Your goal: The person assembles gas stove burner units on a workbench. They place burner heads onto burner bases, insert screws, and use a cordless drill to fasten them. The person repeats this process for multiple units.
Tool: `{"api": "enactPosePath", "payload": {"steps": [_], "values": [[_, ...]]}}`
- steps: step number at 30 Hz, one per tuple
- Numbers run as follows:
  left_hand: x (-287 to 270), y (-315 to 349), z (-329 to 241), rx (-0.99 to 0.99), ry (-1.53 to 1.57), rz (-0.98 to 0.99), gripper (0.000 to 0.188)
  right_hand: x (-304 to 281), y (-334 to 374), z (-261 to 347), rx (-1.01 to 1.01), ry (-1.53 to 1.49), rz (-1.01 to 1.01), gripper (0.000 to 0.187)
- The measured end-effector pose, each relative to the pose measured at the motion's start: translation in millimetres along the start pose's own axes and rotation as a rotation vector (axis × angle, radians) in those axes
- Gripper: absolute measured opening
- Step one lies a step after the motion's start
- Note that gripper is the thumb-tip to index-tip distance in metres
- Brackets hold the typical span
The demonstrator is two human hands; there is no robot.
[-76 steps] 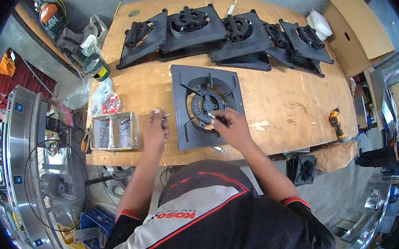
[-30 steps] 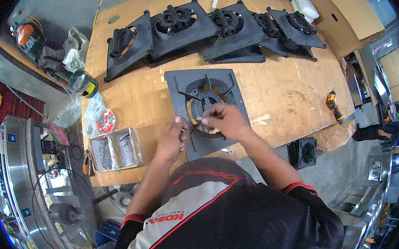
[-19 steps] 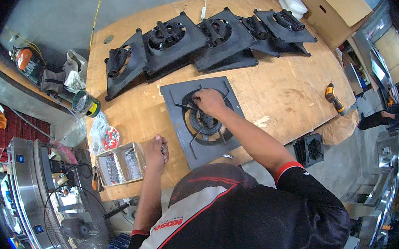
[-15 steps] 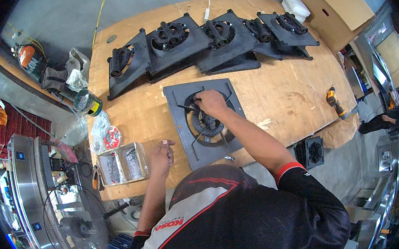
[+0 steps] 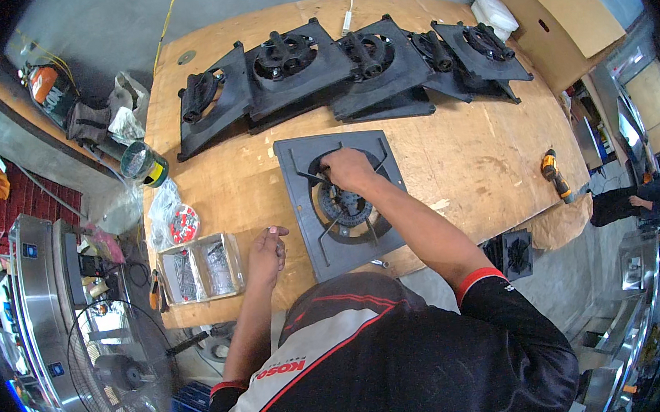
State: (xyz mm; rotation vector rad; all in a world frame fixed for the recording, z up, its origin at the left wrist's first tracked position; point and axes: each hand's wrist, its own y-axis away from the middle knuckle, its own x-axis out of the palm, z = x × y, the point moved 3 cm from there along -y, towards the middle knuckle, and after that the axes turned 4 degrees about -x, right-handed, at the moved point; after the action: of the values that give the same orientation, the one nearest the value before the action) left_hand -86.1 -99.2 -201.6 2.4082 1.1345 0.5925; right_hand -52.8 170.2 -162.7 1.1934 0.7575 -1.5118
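Observation:
A square black gas-stove top (image 5: 298, 197) lies on the wooden table in front of me. A round burner (image 5: 358, 211) sits in its central opening, and pot-support bars reach in around it. My right hand (image 5: 346, 170) reaches over the upper left part of that opening, fingers bent down and closed. What those fingertips grip is hidden. My left hand (image 5: 267, 255) is held between the stove top and a two-part box (image 5: 201, 276) of small metal parts. Its fingers are curled with thumb and forefinger together; anything between them is too small to name.
Several black stove tops (image 5: 300, 87) lean on each other at the table's back. A cordless drill (image 5: 553, 175) rests at the right. A small metal piece (image 5: 380, 263) lies at the near edge. At left are pliers (image 5: 155, 293), a red-and-white tub (image 5: 185, 225) and a bucket (image 5: 144, 167).
The whole view has shifted slightly. Both hands keep nearly the same places, the right one at the burner opening and the left one beside the parts box.

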Motion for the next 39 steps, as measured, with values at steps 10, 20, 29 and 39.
{"api": "enactPosePath", "payload": {"steps": [10,20,29,39], "values": [[3,-5,3,-0.026,-0.017,0.016,0.034,13,7,-11,0.011,-0.144,-0.193,0.021],[31,-42,-34,0.116,-0.242,0.01,0.031,15,3,-5,0.009,-0.087,-0.212,0.019],[32,-53,-48,0.276,-0.619,-0.015,0.035,10,0,-4,0.073,-0.078,-0.134,0.021],[26,-60,-39,0.283,-0.603,-0.041,0.034,15,6,-12,-0.085,-0.021,-0.001,0.026]]}}
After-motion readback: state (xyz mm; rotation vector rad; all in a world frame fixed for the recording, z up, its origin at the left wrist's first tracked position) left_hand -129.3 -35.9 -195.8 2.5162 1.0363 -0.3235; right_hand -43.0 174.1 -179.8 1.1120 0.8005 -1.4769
